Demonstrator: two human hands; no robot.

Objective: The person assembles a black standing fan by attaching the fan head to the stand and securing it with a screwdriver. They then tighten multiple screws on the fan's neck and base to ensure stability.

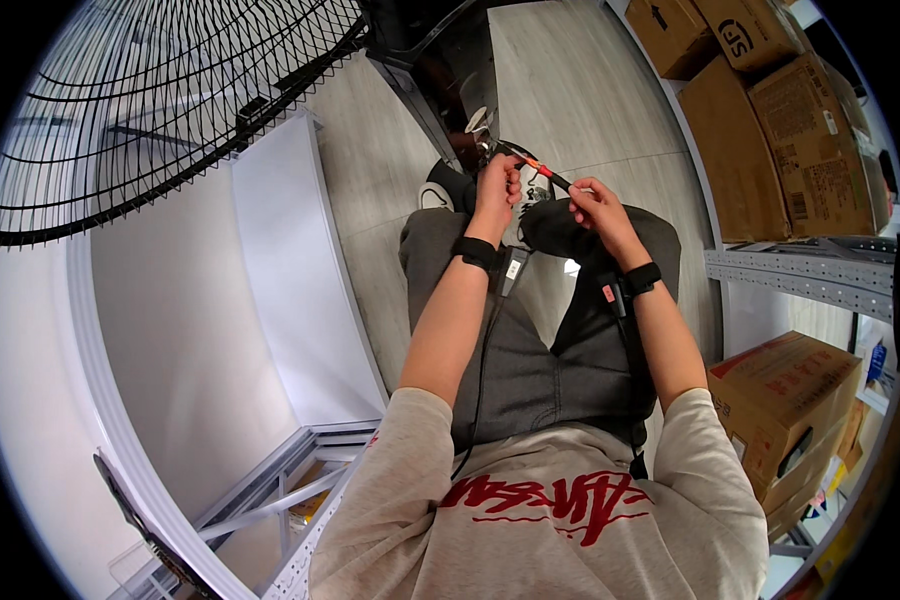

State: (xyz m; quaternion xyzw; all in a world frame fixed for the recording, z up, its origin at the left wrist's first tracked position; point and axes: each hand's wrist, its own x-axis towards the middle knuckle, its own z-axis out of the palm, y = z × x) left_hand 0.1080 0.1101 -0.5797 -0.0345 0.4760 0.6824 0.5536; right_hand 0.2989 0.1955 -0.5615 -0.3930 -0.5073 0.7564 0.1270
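A slim red-and-black piece [543, 169], either a cable or a narrow tool, spans the gap between my hands in front of my knees. My right hand [600, 210] pinches its black end with thumb and fingers. Beside its other end, my left hand [497, 188] is closed in a fist; what lies inside those fingers is hidden. Just beyond the left hand stands a dark, glossy black housing [435, 85], with small shiny metal parts [477, 122] near its lower corner.
A large black wire fan guard [200, 110] fills the upper left, above a white panel [295, 270]. Cardboard boxes [735, 150] stack on a metal shelf [800, 270] at right, with another carton [785, 400] below. Grey floor [590, 85] lies ahead. A thin black cable [482, 375] crosses my lap.
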